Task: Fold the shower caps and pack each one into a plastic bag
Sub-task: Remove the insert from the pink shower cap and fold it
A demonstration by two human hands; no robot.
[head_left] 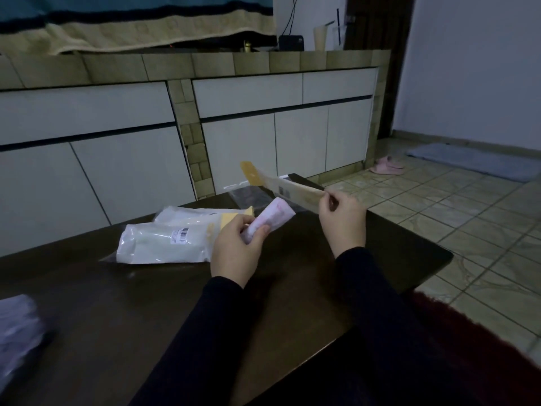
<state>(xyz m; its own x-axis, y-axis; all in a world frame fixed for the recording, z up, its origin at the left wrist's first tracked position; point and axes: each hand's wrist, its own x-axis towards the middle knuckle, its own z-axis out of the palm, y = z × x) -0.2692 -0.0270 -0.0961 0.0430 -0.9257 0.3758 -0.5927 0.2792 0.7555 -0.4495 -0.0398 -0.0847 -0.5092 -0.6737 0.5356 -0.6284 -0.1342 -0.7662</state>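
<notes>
My left hand (237, 247) grips a folded pinkish-white shower cap (273, 216), rolled into a short bundle that points up and to the right. My right hand (341, 213) pinches the near end of a long clear plastic bag (282, 189) with a yellow strip at its far end. The bag is held above the dark table (146, 303), stretching away to the upper left. Two packed bags (167, 241) with white contents and barcode labels lie on the table to the left of my left hand.
A flat clear bag (251, 196) lies at the table's far edge. A blurred pale bundle (17, 326) sits at the near left. White cabinets (117, 159) stand behind the table. Tiled floor, pink slippers (388, 165) and a grey mat (474, 159) are to the right.
</notes>
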